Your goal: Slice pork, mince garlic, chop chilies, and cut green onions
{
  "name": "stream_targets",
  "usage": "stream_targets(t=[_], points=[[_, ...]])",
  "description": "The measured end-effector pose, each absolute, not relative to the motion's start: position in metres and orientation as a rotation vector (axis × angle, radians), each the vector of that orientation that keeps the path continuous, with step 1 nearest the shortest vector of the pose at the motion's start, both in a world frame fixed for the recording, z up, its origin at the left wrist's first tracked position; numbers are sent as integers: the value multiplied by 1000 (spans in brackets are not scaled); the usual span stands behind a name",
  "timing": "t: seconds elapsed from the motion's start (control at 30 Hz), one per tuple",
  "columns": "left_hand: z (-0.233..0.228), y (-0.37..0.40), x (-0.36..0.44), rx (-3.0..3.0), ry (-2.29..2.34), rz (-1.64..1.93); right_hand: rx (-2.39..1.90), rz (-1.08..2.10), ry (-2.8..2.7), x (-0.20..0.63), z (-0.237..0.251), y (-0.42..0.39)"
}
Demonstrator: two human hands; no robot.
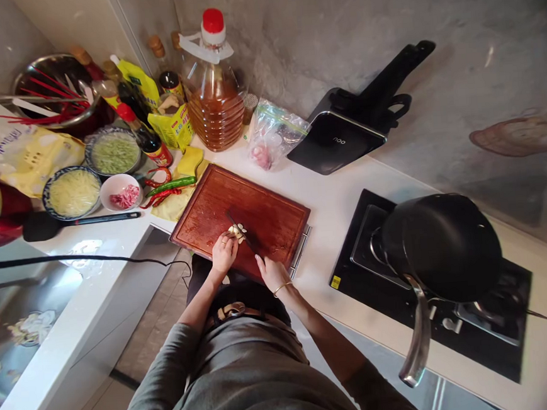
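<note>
On the brown wooden cutting board (274,214) lies a small heap of pale garlic slices (238,232). My right hand (273,273) is closed round the handle of a kitchen knife (244,236), whose dark, narrow blade slants up and left across the garlic. The handle is mostly hidden in my palm. Just left of the blade, my left hand (225,253) has its fingers bent and pressed on the garlic, holding it against the board.
Left of the board are red and green chilies (170,186), a bowl of pink meat (124,194), shredded vegetables and a black spatula (52,225). Behind stand an oil jug (215,102) and a knife block (337,137). A wok (440,248) sits on the stove to the right.
</note>
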State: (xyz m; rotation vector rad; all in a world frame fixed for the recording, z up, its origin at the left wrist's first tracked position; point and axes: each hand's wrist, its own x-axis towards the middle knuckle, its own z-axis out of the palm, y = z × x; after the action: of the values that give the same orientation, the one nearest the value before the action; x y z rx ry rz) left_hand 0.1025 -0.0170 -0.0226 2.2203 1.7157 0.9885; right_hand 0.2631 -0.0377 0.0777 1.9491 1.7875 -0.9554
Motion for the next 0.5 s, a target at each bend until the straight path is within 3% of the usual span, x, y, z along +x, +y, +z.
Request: stream_targets(t=[0.5], points=[[-28, -20, 104, 2125, 1717, 964, 1920, -910, 1733, 245, 66, -33]])
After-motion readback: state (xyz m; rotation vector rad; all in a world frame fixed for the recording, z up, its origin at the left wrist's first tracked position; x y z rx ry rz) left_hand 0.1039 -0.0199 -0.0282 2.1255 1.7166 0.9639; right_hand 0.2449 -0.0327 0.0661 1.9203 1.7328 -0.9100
